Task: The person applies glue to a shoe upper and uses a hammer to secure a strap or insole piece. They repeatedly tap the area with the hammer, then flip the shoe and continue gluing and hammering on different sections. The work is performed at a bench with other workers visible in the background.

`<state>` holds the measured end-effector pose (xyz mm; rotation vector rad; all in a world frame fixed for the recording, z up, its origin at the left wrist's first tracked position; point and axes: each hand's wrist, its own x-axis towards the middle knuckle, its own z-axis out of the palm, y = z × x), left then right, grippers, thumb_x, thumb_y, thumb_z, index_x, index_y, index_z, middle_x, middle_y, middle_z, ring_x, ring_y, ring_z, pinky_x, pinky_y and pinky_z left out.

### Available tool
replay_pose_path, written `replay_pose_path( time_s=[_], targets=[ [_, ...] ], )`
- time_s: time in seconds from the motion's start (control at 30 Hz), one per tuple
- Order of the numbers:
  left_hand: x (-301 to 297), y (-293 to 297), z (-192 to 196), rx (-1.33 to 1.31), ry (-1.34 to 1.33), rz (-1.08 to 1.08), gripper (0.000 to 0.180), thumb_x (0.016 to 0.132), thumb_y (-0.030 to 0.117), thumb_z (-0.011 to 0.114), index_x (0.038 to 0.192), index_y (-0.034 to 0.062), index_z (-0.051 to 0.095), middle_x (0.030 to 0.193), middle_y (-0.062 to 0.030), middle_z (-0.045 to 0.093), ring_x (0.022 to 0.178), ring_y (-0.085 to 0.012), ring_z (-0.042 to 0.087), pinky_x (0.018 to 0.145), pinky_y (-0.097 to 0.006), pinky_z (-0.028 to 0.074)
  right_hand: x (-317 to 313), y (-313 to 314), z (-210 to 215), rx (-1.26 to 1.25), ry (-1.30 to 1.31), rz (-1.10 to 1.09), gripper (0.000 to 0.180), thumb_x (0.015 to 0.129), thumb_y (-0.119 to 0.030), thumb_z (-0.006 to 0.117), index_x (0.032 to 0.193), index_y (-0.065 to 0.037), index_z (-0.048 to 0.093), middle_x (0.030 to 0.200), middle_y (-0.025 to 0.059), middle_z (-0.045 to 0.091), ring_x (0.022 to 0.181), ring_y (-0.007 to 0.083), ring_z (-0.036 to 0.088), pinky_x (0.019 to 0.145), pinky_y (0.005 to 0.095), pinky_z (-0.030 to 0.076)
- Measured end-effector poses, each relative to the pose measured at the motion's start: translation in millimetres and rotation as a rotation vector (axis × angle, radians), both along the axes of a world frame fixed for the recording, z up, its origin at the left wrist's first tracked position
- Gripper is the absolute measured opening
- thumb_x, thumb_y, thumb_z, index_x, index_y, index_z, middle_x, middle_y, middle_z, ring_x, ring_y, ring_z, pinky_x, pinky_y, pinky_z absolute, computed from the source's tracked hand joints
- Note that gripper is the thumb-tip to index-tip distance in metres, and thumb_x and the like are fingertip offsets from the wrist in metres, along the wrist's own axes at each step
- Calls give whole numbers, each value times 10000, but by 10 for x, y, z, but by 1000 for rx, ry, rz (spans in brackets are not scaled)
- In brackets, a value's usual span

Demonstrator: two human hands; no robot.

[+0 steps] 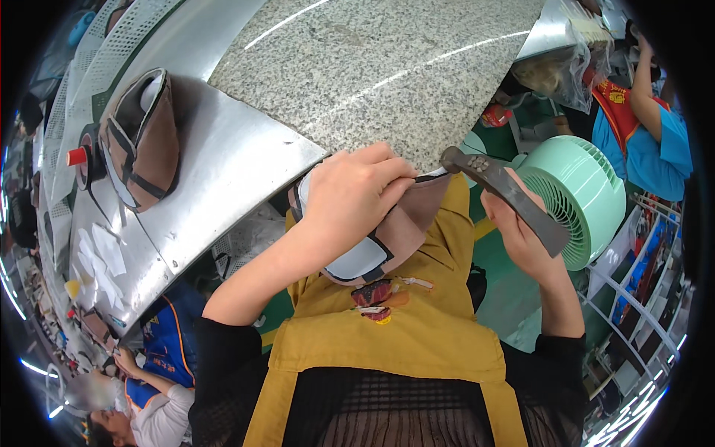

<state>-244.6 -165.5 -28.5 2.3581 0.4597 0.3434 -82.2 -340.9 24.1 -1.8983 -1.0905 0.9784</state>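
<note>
My left hand point(356, 192) is closed on the upper rim of a brownish-pink shoe upper point(411, 223), its fingers pinching the edge against the front of a speckled granite slab point(372, 67). The rest of that upper hangs over my lap, with pale grey panels and dark trim. Just right of it, my right hand point(518, 235) grips a hammer point(510, 192). The hammer's dark, curved metal head shows, its round face close to the upper's edge at the slab; the handle is mostly hidden by my hand.
A similar shoe upper point(153, 153) stands on the metal tabletop point(246, 149) at left, beside a red-capped container point(77, 156) and white scraps point(100, 261). A mint-green fan point(581, 194) is right of my right hand. Other people point(153, 413) work at lower left and upper right.
</note>
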Motion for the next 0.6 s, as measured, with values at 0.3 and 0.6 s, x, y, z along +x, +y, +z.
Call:
replay_pose_path(
  time_s=[0.3, 0.6],
  targets=[
    [54, 57, 16, -72, -28, -76, 114, 784, 119, 687, 896, 134, 709, 779, -13, 610, 692, -206, 623, 584, -304, 500, -128, 93, 38, 27, -194, 99, 213, 923, -58, 521, 1124, 13, 522, 801, 140, 515, 626, 259, 452, 599, 304, 410],
    [53, 69, -104, 135, -134, -190, 124, 725, 74, 684, 845, 106, 685, 760, -6, 592, 674, -192, 613, 551, -303, 491, -107, 113, 92, -17, -88, 71, 222, 956, -122, 514, 1130, 16, 519, 792, 90, 500, 668, 174, 436, 633, 282, 406]
  ],
)
